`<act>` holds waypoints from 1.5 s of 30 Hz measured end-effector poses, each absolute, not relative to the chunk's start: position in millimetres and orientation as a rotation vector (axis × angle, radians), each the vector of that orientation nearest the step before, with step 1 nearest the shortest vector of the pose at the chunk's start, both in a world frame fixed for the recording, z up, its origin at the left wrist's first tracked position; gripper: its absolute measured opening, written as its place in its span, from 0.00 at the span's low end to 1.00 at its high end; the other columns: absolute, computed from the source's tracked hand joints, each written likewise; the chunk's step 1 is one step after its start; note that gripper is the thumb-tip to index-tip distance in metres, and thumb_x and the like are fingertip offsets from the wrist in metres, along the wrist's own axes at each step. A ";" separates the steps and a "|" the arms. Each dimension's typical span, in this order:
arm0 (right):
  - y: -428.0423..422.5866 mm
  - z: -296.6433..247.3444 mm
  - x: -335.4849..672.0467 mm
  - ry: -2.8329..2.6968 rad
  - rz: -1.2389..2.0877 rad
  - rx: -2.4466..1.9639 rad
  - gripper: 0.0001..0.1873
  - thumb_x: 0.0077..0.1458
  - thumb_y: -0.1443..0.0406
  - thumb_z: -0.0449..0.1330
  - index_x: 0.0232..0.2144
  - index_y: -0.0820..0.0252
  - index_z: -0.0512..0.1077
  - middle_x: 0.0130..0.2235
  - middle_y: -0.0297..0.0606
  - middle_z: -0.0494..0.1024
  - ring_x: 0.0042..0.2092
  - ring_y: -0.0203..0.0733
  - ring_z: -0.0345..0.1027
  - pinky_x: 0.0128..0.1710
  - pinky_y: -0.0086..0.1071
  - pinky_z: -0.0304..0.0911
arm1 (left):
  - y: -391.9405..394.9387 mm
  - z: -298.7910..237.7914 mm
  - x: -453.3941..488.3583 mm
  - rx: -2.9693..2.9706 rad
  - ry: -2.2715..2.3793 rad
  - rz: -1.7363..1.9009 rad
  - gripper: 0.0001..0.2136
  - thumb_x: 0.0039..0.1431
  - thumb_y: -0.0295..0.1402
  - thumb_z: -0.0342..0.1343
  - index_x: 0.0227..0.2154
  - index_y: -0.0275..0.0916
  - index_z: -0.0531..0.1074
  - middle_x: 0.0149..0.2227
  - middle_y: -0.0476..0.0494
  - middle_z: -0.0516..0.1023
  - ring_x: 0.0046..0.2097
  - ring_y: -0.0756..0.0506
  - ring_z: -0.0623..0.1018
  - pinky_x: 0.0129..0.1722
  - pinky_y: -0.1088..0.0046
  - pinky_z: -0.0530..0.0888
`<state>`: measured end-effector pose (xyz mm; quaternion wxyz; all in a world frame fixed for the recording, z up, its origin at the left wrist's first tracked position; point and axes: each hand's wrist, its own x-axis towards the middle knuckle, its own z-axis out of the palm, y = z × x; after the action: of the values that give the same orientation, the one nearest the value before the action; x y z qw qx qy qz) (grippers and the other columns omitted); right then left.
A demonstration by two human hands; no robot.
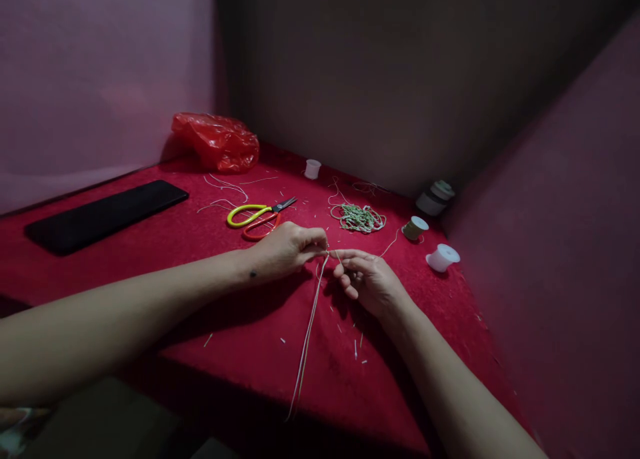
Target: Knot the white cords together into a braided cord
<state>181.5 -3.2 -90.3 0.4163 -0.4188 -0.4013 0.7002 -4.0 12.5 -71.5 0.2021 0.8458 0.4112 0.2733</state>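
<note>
Several pale cords [311, 319] hang from between my hands toward the front edge of the table. My left hand [289, 249] is closed in a pinch on the cords' upper end. Thumb and forefinger of my right hand [369, 277] meet the same spot from the right, pinching a thin strand of cord, with the other fingers curled. Just beyond my left hand lie scissors [277, 209] with one yellow and one red handle, blades pointing away to the right. A heap of green and white braided cord [359, 219] rests farther back.
A red plastic bag [220, 144] and a long black case [107, 213] lie at the left. White spools [442, 258], an olive thread spool [415, 228] and a lidded jar [436, 197] stand toward the right. Cord snippets dot the red cloth [240, 339]; walls border the table.
</note>
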 end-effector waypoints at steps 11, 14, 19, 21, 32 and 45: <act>-3.6 -96.2 176.4 -1.042 1.760 -1.073 0.14 0.42 0.67 0.63 0.35 0.66 0.72 0.20 0.36 0.74 0.16 0.30 0.61 0.11 0.21 0.55 | 12.3 -82.8 3.0 2.443 1.127 0.748 0.07 0.56 0.27 0.47 0.31 0.36 0.71 0.26 0.47 0.75 0.28 0.53 0.71 0.29 0.80 0.63; -4.5 -95.9 174.9 -1.046 1.740 -1.101 0.14 0.41 0.67 0.63 0.34 0.66 0.72 0.19 0.36 0.73 0.16 0.30 0.61 0.11 0.21 0.54 | 11.8 -83.1 3.4 2.446 1.097 0.728 0.07 0.54 0.25 0.47 0.30 0.36 0.71 0.26 0.48 0.75 0.27 0.54 0.70 0.28 0.81 0.63; -7.0 -94.7 171.2 -1.100 1.683 -1.134 0.13 0.40 0.68 0.63 0.32 0.67 0.71 0.19 0.37 0.74 0.16 0.31 0.62 0.11 0.21 0.56 | 11.3 -86.6 5.0 2.418 1.079 0.706 0.07 0.54 0.25 0.48 0.31 0.35 0.71 0.27 0.47 0.76 0.28 0.53 0.72 0.29 0.80 0.64; -8.6 -94.0 169.3 -1.132 1.655 -1.150 0.11 0.40 0.67 0.63 0.29 0.67 0.71 0.20 0.37 0.73 0.17 0.31 0.62 0.11 0.22 0.57 | 10.3 -87.5 6.6 2.404 1.068 0.691 0.08 0.55 0.26 0.47 0.31 0.36 0.71 0.28 0.47 0.77 0.29 0.52 0.73 0.30 0.80 0.65; -11.3 -95.6 162.4 -1.408 1.268 -1.365 0.05 0.43 0.67 0.54 0.19 0.62 0.65 0.17 0.31 0.70 0.14 0.30 0.57 0.09 0.22 0.51 | 5.5 -76.9 4.3 2.514 1.315 0.769 0.07 0.56 0.32 0.49 0.32 0.34 0.68 0.29 0.44 0.74 0.30 0.50 0.72 0.30 0.77 0.65; 19.6 -76.5 231.3 -0.770 1.204 -1.288 0.02 0.40 0.72 0.55 0.21 0.62 0.64 0.21 0.35 0.71 0.17 0.30 0.60 0.12 0.22 0.50 | -18.8 -77.9 10.9 2.678 1.436 -0.070 0.13 0.56 0.35 0.40 0.33 0.37 0.69 0.29 0.38 0.75 0.32 0.41 0.76 0.29 0.68 0.67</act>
<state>231.3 19.6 -76.5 0.5717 -0.5493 -0.3284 0.5134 10.9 -18.8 -77.9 0.0507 0.8799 0.4719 -0.0231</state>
